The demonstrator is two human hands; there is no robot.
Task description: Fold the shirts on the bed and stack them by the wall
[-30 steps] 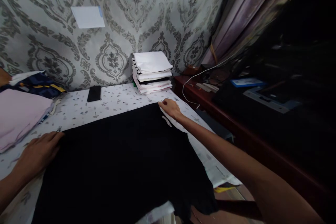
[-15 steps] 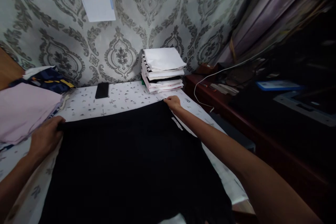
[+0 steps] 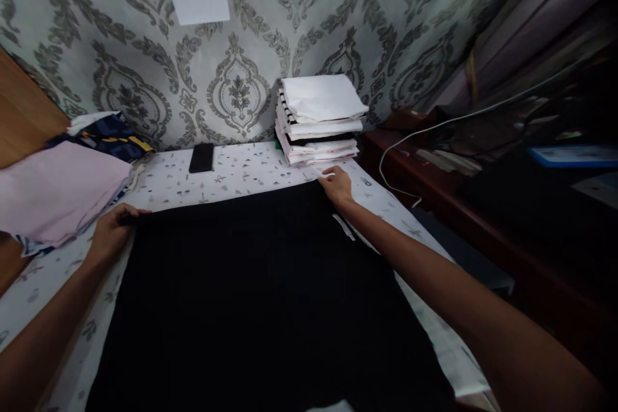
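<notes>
A black garment lies spread over the white patterned cloth, reaching down past the bottom of the view. My left hand pinches its far left corner. At the far right corner, my right hand is closed on the edge between thumb and fingers. A narrow white label sticks out from the garment's right side, just below my right hand. Beyond that hand stands a stack of folded clothes, white on top. The garment's far edge runs nearly straight between my hands.
A black phone rests on the patterned cloth near the wall. Folded pink fabric tops a pile at left. A white cable trails over the dark red furniture at right.
The view has shifted, so most things appear farther right and slightly higher. Both hands keep their hold on the black garment's far corners, and it lies much as before.
</notes>
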